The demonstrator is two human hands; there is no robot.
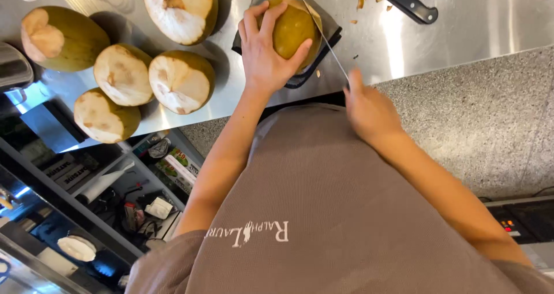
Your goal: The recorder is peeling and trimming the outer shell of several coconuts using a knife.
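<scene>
- Steel counter (461, 17): five trimmed coconuts (182, 81) sit left.
- Left hand (264, 51) grips green coconut (293, 29); right hand (369, 109) clasps knife (323, 34) shaving it, husk mostly on.

A food-prep kitchen: steel counter (461, 17), trimmed coconuts (182, 81), a knife (407, 2), stocked under-shelves (104, 181)

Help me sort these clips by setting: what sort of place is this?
Probably a commercial kitchen or drink stall: a stainless steel counter, several trimmed green coconuts, and cluttered storage shelves underneath.
</scene>
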